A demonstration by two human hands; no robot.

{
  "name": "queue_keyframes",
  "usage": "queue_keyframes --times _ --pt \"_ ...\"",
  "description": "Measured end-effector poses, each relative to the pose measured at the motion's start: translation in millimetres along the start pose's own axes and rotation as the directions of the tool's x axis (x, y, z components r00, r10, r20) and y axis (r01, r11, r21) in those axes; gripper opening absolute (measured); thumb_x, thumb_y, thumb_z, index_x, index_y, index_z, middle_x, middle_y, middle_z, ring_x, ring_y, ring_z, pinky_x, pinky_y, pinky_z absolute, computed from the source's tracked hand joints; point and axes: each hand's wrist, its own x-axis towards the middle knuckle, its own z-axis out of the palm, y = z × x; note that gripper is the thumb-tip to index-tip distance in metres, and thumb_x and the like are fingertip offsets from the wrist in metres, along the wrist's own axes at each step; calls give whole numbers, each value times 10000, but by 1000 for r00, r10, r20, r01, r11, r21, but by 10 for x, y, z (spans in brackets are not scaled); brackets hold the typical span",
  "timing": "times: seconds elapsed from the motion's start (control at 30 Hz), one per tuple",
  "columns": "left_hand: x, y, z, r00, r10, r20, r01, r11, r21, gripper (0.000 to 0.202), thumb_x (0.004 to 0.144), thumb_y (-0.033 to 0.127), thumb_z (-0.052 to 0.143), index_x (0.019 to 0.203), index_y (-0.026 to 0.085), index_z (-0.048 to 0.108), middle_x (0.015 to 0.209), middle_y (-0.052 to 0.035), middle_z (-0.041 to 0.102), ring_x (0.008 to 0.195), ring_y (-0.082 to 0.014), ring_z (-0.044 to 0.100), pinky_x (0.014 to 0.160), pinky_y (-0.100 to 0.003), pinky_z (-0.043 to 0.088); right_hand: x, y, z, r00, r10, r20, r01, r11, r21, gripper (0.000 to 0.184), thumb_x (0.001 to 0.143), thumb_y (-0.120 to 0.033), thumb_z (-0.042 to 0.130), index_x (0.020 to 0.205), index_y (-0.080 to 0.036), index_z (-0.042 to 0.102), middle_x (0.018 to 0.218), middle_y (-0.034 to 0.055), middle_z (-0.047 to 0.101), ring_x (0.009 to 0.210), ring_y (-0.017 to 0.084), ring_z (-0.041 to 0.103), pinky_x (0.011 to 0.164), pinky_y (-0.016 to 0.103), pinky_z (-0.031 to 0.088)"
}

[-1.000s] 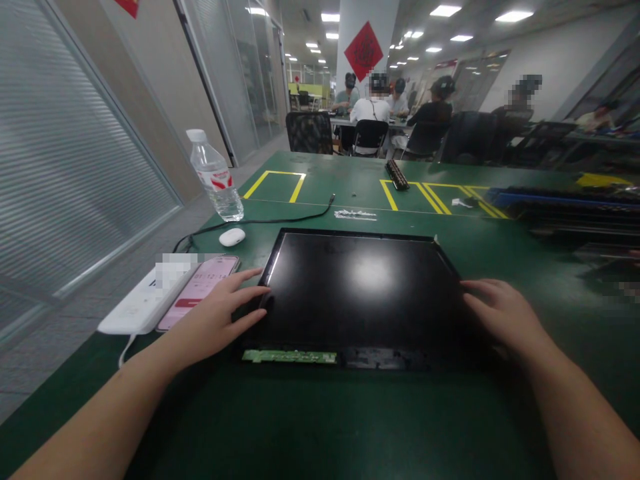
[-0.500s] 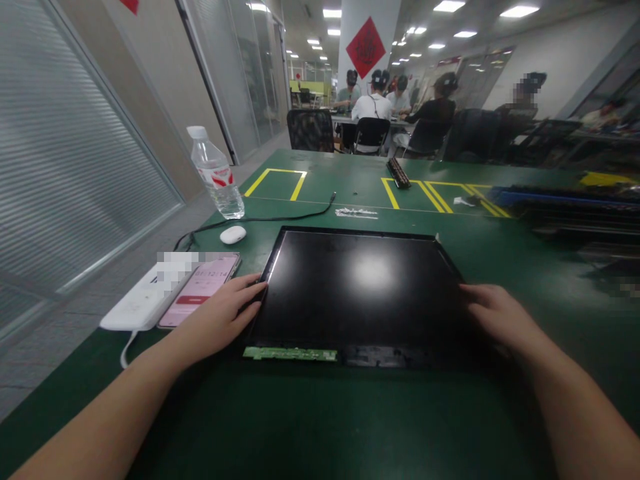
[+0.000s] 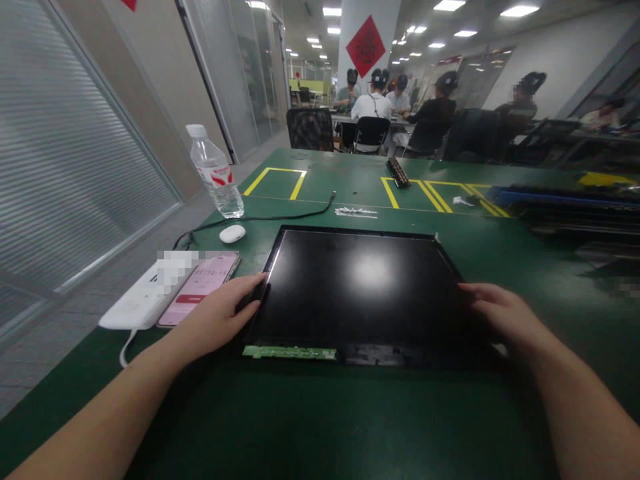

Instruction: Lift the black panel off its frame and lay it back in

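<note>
A black flat display panel [image 3: 360, 287] lies face up on the green table [image 3: 320, 420], with a green circuit strip [image 3: 289, 352] along its near edge. My left hand [image 3: 220, 317] grips the panel's left edge, fingers curled together onto it. Pressed on the panel's right edge, my right hand [image 3: 500, 313] has its fingers on top and its thumb hidden.
Left of the panel lie a phone [image 3: 200, 287] with a pink screen, a white power bank [image 3: 137, 303], a white earbud case [image 3: 233, 233], a black cable [image 3: 280, 217] and a water bottle [image 3: 215, 175]. Dark stacked trays [image 3: 575, 203] stand at the right. Several people [image 3: 375, 107] sit at a far table.
My left hand's spread fingers have drawn together onto the panel's left edge. My right hand has shifted slightly along the right edge. The panel has barely moved.
</note>
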Motion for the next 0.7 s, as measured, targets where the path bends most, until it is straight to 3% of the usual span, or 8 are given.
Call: queue_keyframes --times 0.27,0.5,0.7 --pt "-6 6 -11 1000 -8 -5 8 999 -37 655 915 459 460 1487 144 511 1482 -139 605 1323 -352 589 1101 -533 469 -41 -93 8 997 66 47 -70 995 75 546 650 -225 561 1163 -178 743 759 70 689 580 207 587 519 326 456" --pt "0 74 -48 1000 -12 9 12 999 -43 618 911 408 461 1470 153 535 1479 -139 608 1321 -352 587 1119 -534 443 -46 -85 25 997 71 41 -71 997 19 554 688 -201 562 1218 -173 723 773 57 671 604 174 587 527 276 443" --pt "-3 70 -14 1000 -14 17 15 1000 -24 593 928 390 443 1452 139 559 1507 -161 572 1368 -374 538 1150 -562 400 29 46 38 1000 -25 6 25 999 -26 510 690 -209 576 1170 -210 748 771 41 665 618 176 584 548 280 439"
